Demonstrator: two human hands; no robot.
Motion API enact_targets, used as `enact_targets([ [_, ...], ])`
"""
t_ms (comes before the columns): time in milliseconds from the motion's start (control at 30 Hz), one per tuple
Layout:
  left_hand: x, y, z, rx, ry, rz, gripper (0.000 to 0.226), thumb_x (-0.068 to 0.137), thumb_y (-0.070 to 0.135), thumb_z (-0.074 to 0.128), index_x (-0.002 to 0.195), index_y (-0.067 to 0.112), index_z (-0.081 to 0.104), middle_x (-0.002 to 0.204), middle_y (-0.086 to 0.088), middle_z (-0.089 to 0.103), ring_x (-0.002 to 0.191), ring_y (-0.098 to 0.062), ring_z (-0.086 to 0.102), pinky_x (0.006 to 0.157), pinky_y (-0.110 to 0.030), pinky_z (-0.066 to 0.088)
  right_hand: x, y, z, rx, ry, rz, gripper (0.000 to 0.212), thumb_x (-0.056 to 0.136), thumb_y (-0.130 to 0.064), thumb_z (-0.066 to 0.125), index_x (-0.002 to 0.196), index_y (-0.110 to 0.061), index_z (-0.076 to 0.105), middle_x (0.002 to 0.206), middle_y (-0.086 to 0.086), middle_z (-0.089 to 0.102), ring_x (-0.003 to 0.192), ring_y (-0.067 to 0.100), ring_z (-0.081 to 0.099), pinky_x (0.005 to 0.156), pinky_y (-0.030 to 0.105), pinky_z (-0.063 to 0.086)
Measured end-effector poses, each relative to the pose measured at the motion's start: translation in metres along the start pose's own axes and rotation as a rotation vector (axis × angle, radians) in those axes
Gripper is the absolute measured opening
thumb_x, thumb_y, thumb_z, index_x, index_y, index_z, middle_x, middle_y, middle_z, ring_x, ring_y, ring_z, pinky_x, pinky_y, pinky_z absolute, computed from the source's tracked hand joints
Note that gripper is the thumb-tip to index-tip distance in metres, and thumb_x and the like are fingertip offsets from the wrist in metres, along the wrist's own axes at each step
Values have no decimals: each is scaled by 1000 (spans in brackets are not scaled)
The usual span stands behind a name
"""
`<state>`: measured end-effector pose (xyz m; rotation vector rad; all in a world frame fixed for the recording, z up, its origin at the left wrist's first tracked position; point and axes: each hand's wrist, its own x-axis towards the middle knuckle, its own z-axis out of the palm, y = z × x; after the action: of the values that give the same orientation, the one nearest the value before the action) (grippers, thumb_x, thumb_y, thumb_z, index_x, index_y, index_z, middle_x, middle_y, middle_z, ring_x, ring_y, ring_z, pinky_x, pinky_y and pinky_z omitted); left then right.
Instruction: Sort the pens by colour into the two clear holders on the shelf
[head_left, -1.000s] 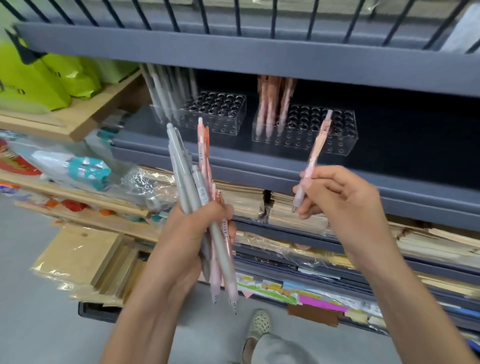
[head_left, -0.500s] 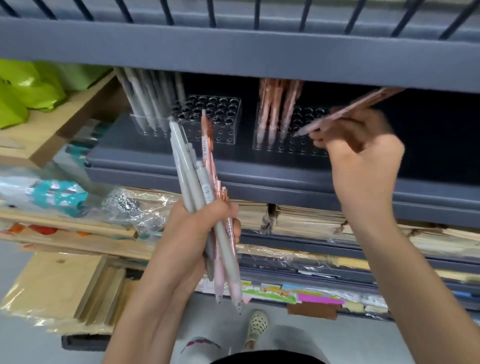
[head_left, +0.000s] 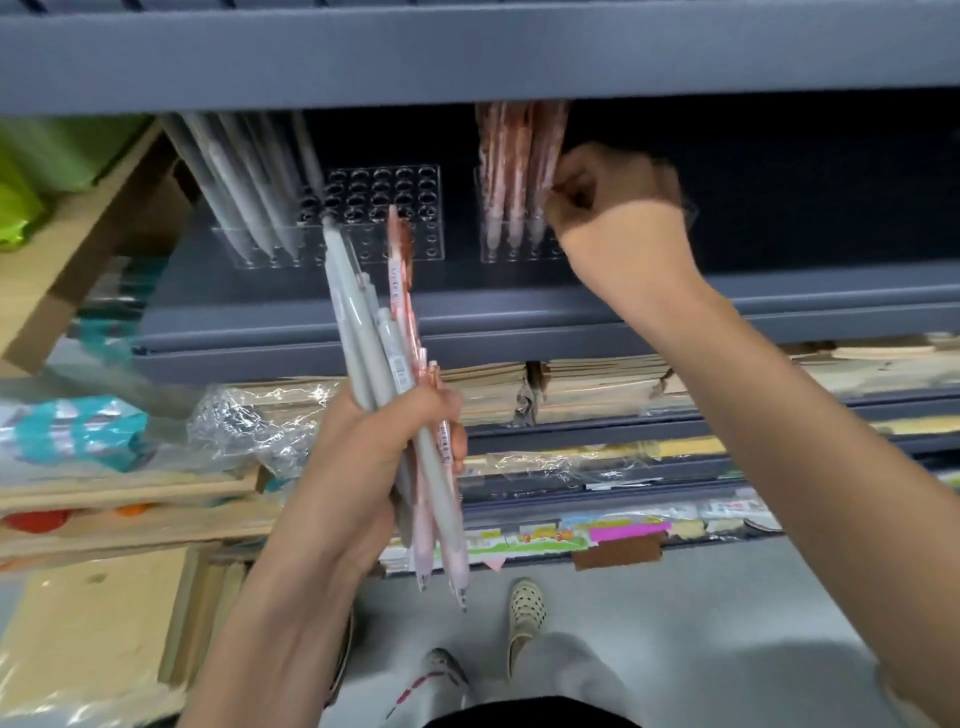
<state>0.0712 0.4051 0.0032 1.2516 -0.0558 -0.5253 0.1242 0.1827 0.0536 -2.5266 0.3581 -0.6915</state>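
Note:
My left hand (head_left: 358, 467) grips a bundle of pens (head_left: 363, 332), grey ones and pink ones, held upright in front of the shelf. Two clear holders stand on the dark shelf. The left holder (head_left: 384, 208) has several grey pens (head_left: 234, 182) leaning in its left side. The right holder (head_left: 498, 247) has pink pens (head_left: 506, 156) standing in it. My right hand (head_left: 618, 208) is at the right holder with its fingers curled, pinching a pink pen (head_left: 548, 150) that stands beside the others. That hand hides the holder's right part.
The upper shelf board (head_left: 467, 52) hangs low over the pen tops. Below the shelf lip (head_left: 519, 317) lie stacks of paper goods in plastic (head_left: 571, 384). A wooden rack (head_left: 78, 249) and green bags (head_left: 31, 171) are at the left. My shoes (head_left: 527, 608) stand on the grey floor.
My right hand has carried one pink pen from chest height up to the right holder and stood it among the pink pens. The left hand's bundle has barely moved.

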Motion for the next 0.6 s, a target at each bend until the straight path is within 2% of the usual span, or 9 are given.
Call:
enact_targets([
  [133, -3, -1, -6, 19, -16, 4, 25, 67, 8, 76, 60, 31, 66, 59, -4, 59, 49, -20, 57, 46, -28, 49, 6, -11, -2, -216, -54, 39, 20, 93, -26, 53, 97, -15, 69, 100, 10, 72, 95, 33, 64, 83, 30, 49],
  [200, -4, -2, -7, 17, -18, 5, 24, 68, 7, 75, 62, 28, 65, 59, -5, 60, 49, -20, 57, 47, -28, 49, 6, -13, -2, -227, -68, 49, 21, 94, -26, 52, 96, -13, 70, 98, 11, 72, 94, 33, 64, 84, 31, 51],
  [300, -7, -4, -6, 20, -4, 3, 20, 67, 6, 75, 76, 17, 60, 60, -8, 59, 48, -21, 56, 46, -27, 49, 6, -11, -6, -199, -99, 54, 25, 94, -27, 53, 92, -10, 71, 93, 13, 72, 89, 33, 65, 79, 29, 51],
  [400, -9, -4, 0, 43, -5, 6, 23, 67, 6, 74, 80, 12, 55, 61, -9, 58, 48, -21, 56, 45, -27, 48, 1, -2, -11, -24, -55, 64, 21, 91, -28, 60, 98, -13, 72, 97, 6, 73, 93, 24, 66, 86, 32, 52],
  [500, -10, -5, 10, 15, -11, 17, 21, 67, 3, 73, 76, 13, 57, 64, -10, 56, 47, -21, 55, 45, -27, 48, -18, 5, -18, 306, 76, 85, 11, 85, -27, 63, 88, -23, 72, 81, -10, 72, 78, 7, 66, 77, 27, 53],
  [533, -10, -6, 14, 4, -20, 18, 21, 67, 1, 72, 75, 14, 58, 65, -10, 56, 46, -21, 55, 45, -27, 48, -25, 7, -20, 390, 25, 94, 13, 84, -29, 62, 83, -23, 73, 75, -9, 72, 70, 6, 64, 70, 28, 53],
  [600, -9, -10, 25, -4, -49, 8, 21, 67, -1, 71, 74, 14, 59, 65, -10, 55, 46, -21, 54, 46, -27, 48, -41, 8, -22, 557, -234, 110, 22, 86, -37, 62, 80, -20, 74, 74, -6, 73, 60, 5, 62, 59, 27, 50],
])
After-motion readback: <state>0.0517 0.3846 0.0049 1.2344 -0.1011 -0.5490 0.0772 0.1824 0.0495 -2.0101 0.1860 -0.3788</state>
